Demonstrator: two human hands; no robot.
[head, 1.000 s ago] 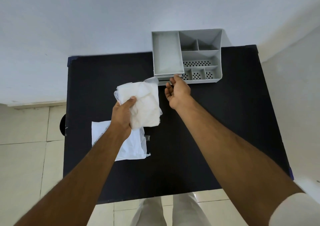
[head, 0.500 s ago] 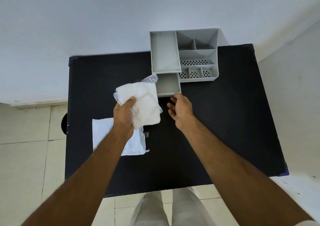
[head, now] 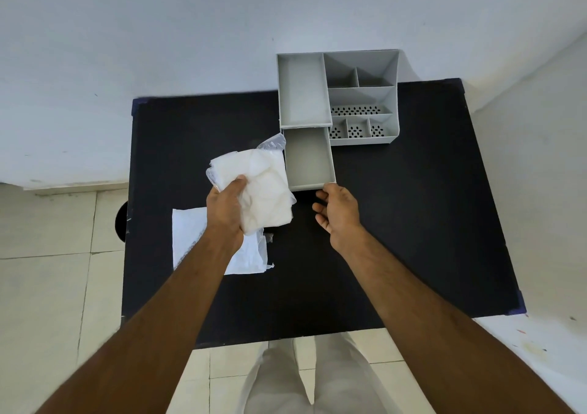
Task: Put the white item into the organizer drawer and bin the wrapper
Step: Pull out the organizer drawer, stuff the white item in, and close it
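Note:
My left hand grips a crumpled white item that sits in a clear plastic wrapper, held above the black table. A grey organizer stands at the table's far edge against the wall. Its drawer is pulled out toward me and looks empty. My right hand hovers just in front of the drawer's front edge, fingers curled and apart, holding nothing. The wrapped item hangs just left of the drawer.
A flat white plastic bag lies on the table under my left forearm. A dark round object shows past the table's left edge, above the tiled floor. White walls close in behind and to the right.
The drawer has slid out from the organizer toward me, drawn by my right hand, which now sits slightly off its front. My left hand has kept the white item almost still.

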